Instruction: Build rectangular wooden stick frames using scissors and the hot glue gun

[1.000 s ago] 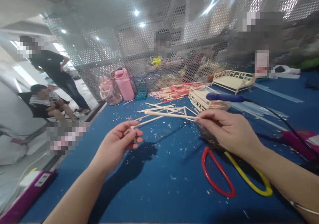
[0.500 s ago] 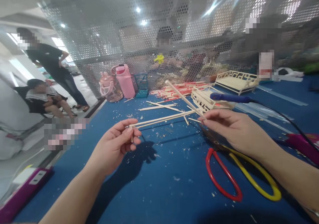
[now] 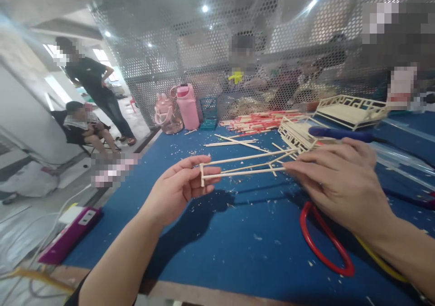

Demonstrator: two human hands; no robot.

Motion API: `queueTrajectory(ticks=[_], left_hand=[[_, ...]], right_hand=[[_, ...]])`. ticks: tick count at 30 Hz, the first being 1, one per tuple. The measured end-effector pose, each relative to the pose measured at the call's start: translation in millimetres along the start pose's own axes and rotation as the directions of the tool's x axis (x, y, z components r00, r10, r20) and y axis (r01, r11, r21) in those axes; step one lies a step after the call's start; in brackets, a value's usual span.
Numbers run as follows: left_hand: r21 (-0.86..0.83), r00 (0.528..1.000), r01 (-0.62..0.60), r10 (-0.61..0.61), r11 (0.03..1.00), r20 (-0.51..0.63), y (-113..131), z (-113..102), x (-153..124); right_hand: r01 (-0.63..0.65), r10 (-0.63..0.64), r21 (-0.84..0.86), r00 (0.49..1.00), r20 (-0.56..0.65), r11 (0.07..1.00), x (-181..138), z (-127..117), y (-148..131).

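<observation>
My left hand [image 3: 185, 179] grips one end of a slim frame of pale wooden sticks [image 3: 251, 157], with a short crosspiece across that end. The long sticks run to the right, above the table. My right hand [image 3: 340, 183] pinches the frame's other end with its fingertips; the exact contact is partly hidden and slightly blurred. Below the right hand lie scissors with one red handle [image 3: 322, 240] and one yellow handle; their blades are hidden. A blue-handled corded tool [image 3: 340, 133] shows just behind the right hand, by a small wooden lattice piece [image 3: 294, 133].
A miniature wooden bed-like model [image 3: 351, 112] stands at the back right. Red and pale sticks [image 3: 261, 122] lie heaped before a perforated metal screen [image 3: 204, 47]. Pink bottles [image 3: 188, 106] stand back left. A purple power strip [image 3: 71, 233] is at the left edge. Other people are beyond.
The stick frame has turned, so its left crosspiece now faces me. The thick stick raised at my right hand no longer stands up. My right hand has rolled over; the view has shifted left.
</observation>
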State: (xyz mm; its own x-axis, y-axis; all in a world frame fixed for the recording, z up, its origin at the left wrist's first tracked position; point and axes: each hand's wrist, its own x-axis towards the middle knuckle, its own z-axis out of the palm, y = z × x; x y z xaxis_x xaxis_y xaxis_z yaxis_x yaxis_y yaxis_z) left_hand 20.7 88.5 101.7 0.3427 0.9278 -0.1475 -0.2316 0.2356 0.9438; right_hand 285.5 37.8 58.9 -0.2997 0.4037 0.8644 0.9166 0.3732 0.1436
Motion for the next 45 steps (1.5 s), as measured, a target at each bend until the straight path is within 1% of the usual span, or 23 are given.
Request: queueTrajectory(ticks=[6,9,13,15,16,18,19,20,21,23,24,26,27,28,29,30,33,37,39,43,45], left_hand=[[0.035,0.999,-0.010,0.008,0.999,0.053,0,-3,0],[0.071,0.998,-0.042,0.038,0.997,0.058,-2,-4,0],[0.116,0.997,-0.068,0.065,0.991,0.031,-4,-5,1],[0.138,0.997,-0.079,0.080,0.987,-0.002,-4,-6,2],[0.148,0.996,-0.082,0.087,0.986,-0.024,-4,-6,3],[0.167,0.994,-0.077,0.090,0.983,-0.068,-3,-5,3],[0.178,0.993,-0.070,0.086,0.982,-0.084,-2,-5,4],[0.186,0.992,-0.064,0.084,0.980,-0.098,-1,-5,5],[0.193,0.990,-0.062,0.084,0.979,-0.109,-1,-4,5],[0.205,0.988,-0.061,0.089,0.977,-0.127,1,-2,6],[0.213,0.987,-0.060,0.090,0.975,-0.134,2,-1,5],[0.236,0.986,-0.049,0.084,0.970,-0.143,4,1,5],[0.247,0.986,-0.042,0.080,0.968,-0.145,4,1,5],[0.254,0.985,-0.038,0.078,0.966,-0.151,5,2,5],[0.259,0.984,-0.035,0.078,0.965,-0.159,5,2,5],[0.264,0.983,-0.034,0.080,0.964,-0.167,6,3,6],[0.279,0.980,-0.038,0.090,0.960,-0.176,6,2,6],[0.297,0.978,-0.065,0.120,0.952,-0.170,4,1,5],[0.302,0.972,-0.088,0.148,0.949,-0.182,2,1,5],[0.294,0.962,-0.120,0.185,0.948,-0.202,-1,0,5],[0.284,0.960,-0.125,0.188,0.951,-0.206,-2,-1,6]], right_hand=[[-0.026,0.027,-0.024,0.999,0.040,0.999,-3,1,7],[-0.006,0.005,-0.030,1.000,-0.001,1.000,-3,6,9],[0.004,-0.003,0.003,0.999,-0.036,1.000,-1,9,6],[-0.046,0.047,0.050,0.998,-0.031,0.998,-1,9,4],[-0.092,0.094,0.086,0.995,-0.025,0.992,-2,9,3],[-0.234,0.237,0.193,0.972,0.007,0.953,-3,8,3],[-0.321,0.325,0.263,0.945,0.029,0.910,-4,8,5],[-0.408,0.416,0.338,0.908,0.054,0.848,-6,8,7],[-0.488,0.501,0.416,0.861,0.087,0.767,-7,8,10],[-0.611,0.632,0.563,0.751,0.190,0.557,-7,8,15],[-0.655,0.667,0.618,0.695,0.268,0.435,-6,7,17],[-0.719,0.666,0.667,0.596,0.448,0.194,-2,6,19],[-0.736,0.646,0.670,0.559,0.520,0.096,0,6,19],[-0.742,0.629,0.670,0.532,0.567,0.023,3,5,18],[-0.740,0.619,0.672,0.518,0.591,-0.022,6,5,16],[-0.733,0.618,0.679,0.516,0.593,-0.040,8,6,14],[-0.712,0.648,0.701,0.523,0.554,-0.025,10,9,11],[-0.723,0.679,0.690,0.489,0.548,-0.036,8,11,8],[-0.731,0.678,0.681,0.481,0.556,-0.039,8,10,6],[-0.758,0.662,0.653,0.491,0.567,0.003,10,5,4],[-0.766,0.670,0.642,0.488,0.560,0.021,11,3,3]])
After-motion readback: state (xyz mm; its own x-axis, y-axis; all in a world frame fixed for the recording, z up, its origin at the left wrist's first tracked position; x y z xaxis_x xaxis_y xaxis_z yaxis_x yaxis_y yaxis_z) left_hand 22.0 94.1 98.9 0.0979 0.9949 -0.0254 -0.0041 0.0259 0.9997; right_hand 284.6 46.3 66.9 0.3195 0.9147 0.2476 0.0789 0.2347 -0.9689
